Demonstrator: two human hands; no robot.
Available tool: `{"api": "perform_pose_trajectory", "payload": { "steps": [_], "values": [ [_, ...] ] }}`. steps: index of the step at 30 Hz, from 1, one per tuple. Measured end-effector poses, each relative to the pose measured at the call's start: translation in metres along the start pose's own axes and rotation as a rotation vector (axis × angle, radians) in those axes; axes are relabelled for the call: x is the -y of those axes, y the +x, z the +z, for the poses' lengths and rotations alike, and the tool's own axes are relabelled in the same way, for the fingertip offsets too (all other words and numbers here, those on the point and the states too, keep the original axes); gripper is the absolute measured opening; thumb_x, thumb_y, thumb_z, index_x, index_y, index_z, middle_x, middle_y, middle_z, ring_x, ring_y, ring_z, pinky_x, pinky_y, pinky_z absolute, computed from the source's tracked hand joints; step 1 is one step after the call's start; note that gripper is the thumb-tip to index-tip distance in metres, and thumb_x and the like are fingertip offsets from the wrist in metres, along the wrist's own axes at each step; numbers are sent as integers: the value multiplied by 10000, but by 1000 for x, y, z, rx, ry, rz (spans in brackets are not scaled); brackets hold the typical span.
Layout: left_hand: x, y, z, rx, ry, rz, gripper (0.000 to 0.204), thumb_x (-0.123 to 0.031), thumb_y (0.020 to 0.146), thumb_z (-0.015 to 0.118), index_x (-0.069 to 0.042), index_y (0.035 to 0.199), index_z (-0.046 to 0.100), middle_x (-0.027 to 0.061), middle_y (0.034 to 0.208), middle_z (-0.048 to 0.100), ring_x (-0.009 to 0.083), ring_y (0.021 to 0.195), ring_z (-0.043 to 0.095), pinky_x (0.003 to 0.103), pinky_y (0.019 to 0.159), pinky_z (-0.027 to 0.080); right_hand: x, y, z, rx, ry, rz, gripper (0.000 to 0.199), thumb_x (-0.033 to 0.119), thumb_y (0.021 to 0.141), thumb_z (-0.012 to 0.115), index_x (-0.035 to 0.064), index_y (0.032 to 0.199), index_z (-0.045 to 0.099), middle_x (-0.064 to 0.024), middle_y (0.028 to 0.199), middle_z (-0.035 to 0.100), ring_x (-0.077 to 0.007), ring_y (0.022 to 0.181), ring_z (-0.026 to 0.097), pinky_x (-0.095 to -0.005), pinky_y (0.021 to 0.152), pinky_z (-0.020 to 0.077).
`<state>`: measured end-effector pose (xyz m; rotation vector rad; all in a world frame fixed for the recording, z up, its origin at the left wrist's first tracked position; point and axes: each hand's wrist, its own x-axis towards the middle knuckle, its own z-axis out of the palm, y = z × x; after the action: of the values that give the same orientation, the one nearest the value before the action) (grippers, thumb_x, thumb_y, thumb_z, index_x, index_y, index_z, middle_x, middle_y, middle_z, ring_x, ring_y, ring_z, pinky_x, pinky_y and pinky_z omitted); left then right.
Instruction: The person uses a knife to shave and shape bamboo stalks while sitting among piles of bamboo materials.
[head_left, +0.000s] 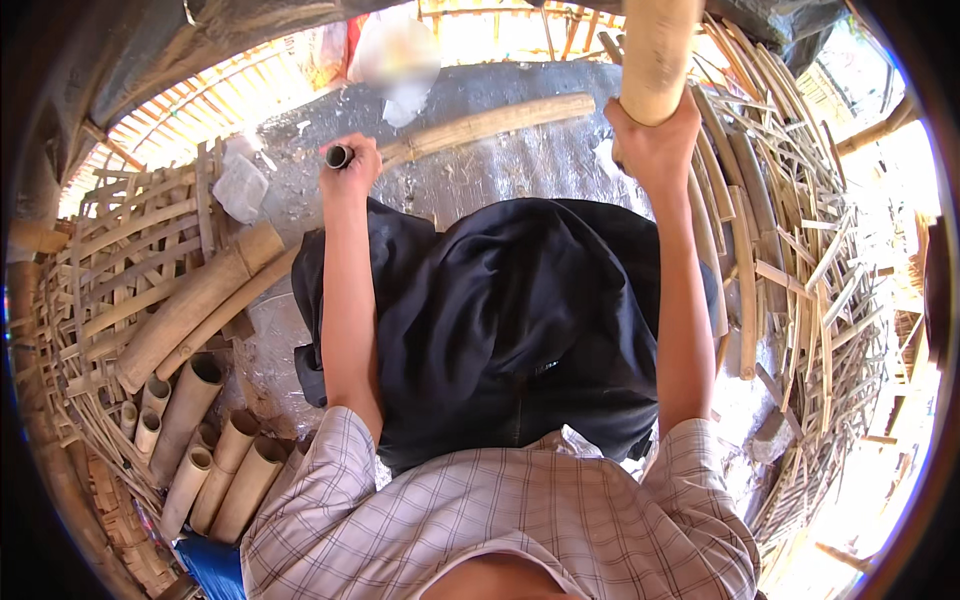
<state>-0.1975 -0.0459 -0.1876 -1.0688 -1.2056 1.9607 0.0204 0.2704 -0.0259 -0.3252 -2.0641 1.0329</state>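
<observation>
Nearest the lens, at six o'clock, is a pale checked shirt point(500, 520), then a dark cloth point(500, 310) draped over the lap. At eight o'clock lie cut bamboo tubes point(215, 450), hollow-ended, smooth and tan. Farther out, at eleven o'clock, the left hand point(350, 165) has its fingers curled tight around a dark round tool handle point(339, 156). At one o'clock, the right hand point(655, 140) has its fingers wrapped round a thick bamboo pole point(655, 50), whose long axis runs up and away from the person. A second, knotty bamboo stick point(490, 125) lies crosswise between both hands, closer to the left. Split strips point(800, 260) pile at three o'clock.
</observation>
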Motion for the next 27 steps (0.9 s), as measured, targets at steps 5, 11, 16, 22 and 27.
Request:
{"api": "perform_pose_trajectory", "payload": {
  "steps": [5, 11, 16, 22, 27],
  "values": [
    [5, 14, -4, 43, -1, -35, 67, 17, 838, 582, 10, 819, 518, 93, 639, 503, 202, 471, 588, 332, 405, 549, -146, -98, 68, 141, -426, 264, 451, 159, 723, 813, -82, 1059, 635, -277, 985, 731, -425, 946, 734, -468, 815, 573],
    [-21, 25, 28, 53, 4, -161, 174, 18, 821, 581, -35, 664, 528, 82, 550, 523, 207, 469, 610, 327, 402, 551, -174, -65, 94, 680, -588, 634, 447, 203, 668, 791, -86, 1005, 735, -292, 912, 736, -407, 889, 749, -467, 761, 598],
    [-17, 23, 12, 67, 25, -145, 174, 19, 818, 598, -35, 670, 526, 74, 546, 524, 196, 461, 602, 321, 391, 554, -165, -33, 61, 773, -235, 687, 394, 224, 645, 831, -106, 839, 738, -177, 720, 717, -262, 623, 698, -380, 573, 560],
    [-48, 25, 9, 88, 146, -121, 172, 35, 841, 579, -32, 694, 520, 70, 554, 518, 191, 459, 597, 321, 391, 557, -47, 71, 21, 505, 163, 491, 195, 165, 732, 804, 39, 810, 677, -60, 684, 640, -189, 520, 613, -349, 421, 467],
    [-15, -1, 5, 28, -38, -117, 134, 51, 853, 563, 1, 747, 499, 82, 601, 478, 202, 443, 583, 330, 381, 571, 72, 107, 2, -24, -24, -118, 179, 70, 802, 668, -2, 965, 689, -124, 764, 683, -266, 778, 699, -401, 712, 542]
  ]
}}
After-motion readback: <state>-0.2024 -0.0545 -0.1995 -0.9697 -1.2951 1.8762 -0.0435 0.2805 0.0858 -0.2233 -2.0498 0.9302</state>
